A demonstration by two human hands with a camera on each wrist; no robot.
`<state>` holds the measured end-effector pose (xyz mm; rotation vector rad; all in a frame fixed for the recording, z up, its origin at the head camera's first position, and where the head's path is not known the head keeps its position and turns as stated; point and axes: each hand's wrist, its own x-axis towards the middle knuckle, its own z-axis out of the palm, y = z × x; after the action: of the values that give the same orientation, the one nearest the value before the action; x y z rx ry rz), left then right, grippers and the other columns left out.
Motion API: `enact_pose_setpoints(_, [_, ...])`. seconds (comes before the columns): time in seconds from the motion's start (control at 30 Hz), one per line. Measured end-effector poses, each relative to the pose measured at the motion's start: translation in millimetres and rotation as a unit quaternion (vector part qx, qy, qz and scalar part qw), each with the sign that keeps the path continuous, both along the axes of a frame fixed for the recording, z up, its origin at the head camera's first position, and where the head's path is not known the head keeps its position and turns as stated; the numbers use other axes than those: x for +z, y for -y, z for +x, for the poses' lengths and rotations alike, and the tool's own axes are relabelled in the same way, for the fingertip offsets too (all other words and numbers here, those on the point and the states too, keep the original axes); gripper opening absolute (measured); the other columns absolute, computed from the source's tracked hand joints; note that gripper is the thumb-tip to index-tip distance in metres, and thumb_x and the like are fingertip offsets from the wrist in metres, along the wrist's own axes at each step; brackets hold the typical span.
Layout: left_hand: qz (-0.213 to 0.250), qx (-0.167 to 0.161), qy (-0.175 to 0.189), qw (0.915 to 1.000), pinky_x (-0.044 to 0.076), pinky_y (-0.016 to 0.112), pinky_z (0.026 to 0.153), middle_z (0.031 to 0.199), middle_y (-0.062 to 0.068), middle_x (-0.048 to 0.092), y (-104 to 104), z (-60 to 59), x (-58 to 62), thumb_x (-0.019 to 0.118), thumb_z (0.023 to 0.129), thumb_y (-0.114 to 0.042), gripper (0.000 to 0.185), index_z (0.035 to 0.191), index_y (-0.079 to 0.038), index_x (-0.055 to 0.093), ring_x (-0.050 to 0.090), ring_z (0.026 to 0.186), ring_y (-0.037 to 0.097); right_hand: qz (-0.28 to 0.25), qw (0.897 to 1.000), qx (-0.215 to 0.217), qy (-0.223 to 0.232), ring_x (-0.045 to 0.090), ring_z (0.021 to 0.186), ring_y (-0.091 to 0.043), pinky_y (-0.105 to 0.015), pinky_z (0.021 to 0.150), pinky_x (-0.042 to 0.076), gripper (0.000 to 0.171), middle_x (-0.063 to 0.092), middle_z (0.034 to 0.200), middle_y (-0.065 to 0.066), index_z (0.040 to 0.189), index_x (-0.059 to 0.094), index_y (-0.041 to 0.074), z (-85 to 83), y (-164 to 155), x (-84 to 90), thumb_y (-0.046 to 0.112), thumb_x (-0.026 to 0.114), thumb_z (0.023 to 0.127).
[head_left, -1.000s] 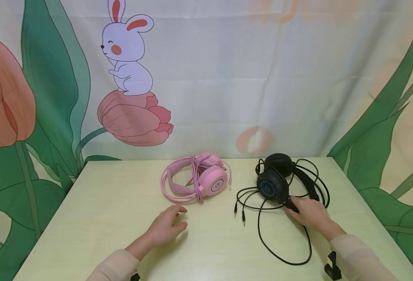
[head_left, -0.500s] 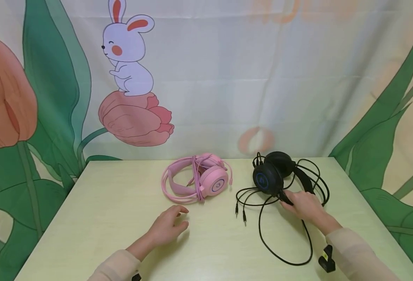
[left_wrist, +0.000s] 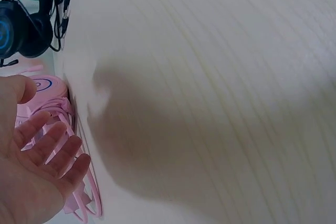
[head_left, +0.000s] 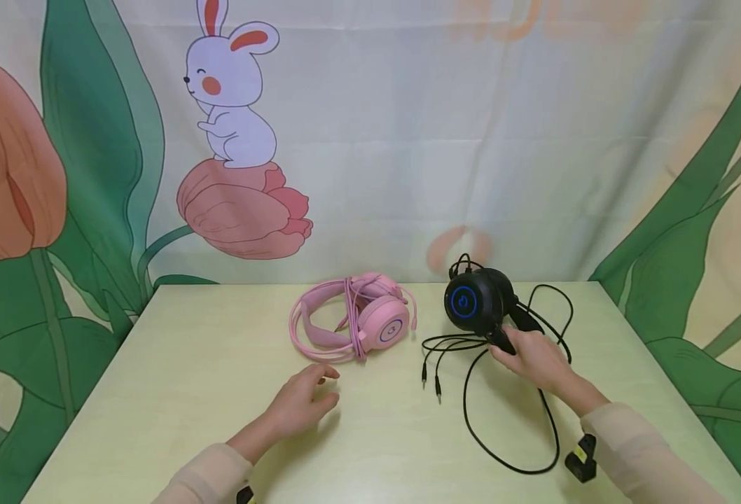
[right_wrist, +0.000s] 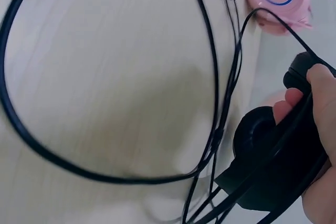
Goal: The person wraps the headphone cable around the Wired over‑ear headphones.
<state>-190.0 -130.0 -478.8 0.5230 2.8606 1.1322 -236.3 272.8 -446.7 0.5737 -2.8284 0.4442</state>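
Note:
A black headset with a blue ring logo on its ear cup is tilted up at the right of the table, in the grip of my right hand by its headband. In the right wrist view, thumb and fingers curl round the black headband. Left of it lies a pink headset, its cable wound round the band. My left hand hovers just in front of the pink headset, fingers relaxed and holding nothing. The left wrist view shows its loosely bent fingers beside the pink headset.
The black cable trails in a wide loop over the pale table, its two plugs pointing forward. Behind the table's far edge hangs a printed curtain with a rabbit and flowers. Black devices sit at both wrists.
My right hand has raised the black headset and shifted it left, turning its ear cup to face forward more. The left hand and the pink headset have stayed in place.

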Motion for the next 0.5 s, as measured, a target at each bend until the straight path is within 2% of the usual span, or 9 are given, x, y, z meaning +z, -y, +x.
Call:
enact_pose_setpoints(0.17, [0.002, -0.003, -0.007, 1.0, 0.046, 0.044, 0.088, 0.112, 0.007, 0.06, -0.2, 0.1, 0.7, 0.063, 0.083, -0.014, 0.026, 0.108, -0.008, 0.058, 0.057, 0.103, 0.03, -0.077, 0.996, -0.013, 0.039, 0.043, 0.042, -0.004, -0.022, 0.039, 0.029, 0.02, 0.048, 0.05, 0.011, 0.082, 0.053, 0.014, 1.1, 8.3, 11.9, 0.032, 0.059, 0.087])
enact_pose_setpoints(0.27, [0.004, -0.004, -0.009, 0.9999, 0.046, 0.044, 0.088, 0.112, 0.007, 0.06, -0.1, 0.9, 1.7, 0.063, 0.082, -0.013, 0.026, 0.107, -0.007, 0.058, 0.057, 0.103, 0.03, -0.131, 0.989, -0.023, 0.064, 0.051, 0.046, -0.007, -0.024, 0.04, 0.035, 0.022, 0.055, 0.053, 0.008, 0.085, 0.054, 0.012, 0.5, 13.2, 19.2, 0.033, 0.057, 0.089])
enact_pose_setpoints(0.37, [0.005, -0.005, -0.013, 0.9999, 0.046, 0.044, 0.088, 0.111, 0.007, 0.06, -0.3, 0.9, 2.2, 0.063, 0.082, -0.013, 0.026, 0.107, -0.007, 0.058, 0.058, 0.103, 0.03, -0.173, 0.981, -0.028, 0.078, 0.05, 0.046, -0.011, -0.024, 0.042, 0.037, 0.025, 0.056, 0.053, 0.003, 0.078, 0.052, 0.01, -0.3, 17.9, 27.1, 0.032, 0.055, 0.09])
enact_pose_setpoints(0.5, [0.008, -0.007, -0.02, 0.9997, 0.046, 0.044, 0.088, 0.111, 0.006, 0.06, -2.1, -0.2, 2.2, 0.063, 0.082, -0.013, 0.027, 0.107, -0.008, 0.058, 0.058, 0.102, 0.03, -0.209, 0.973, -0.033, 0.098, 0.052, 0.048, -0.015, -0.026, 0.044, 0.038, 0.03, 0.057, 0.055, -0.002, 0.078, 0.052, 0.009, -0.9, 22.9, 36.6, 0.037, 0.052, 0.091])
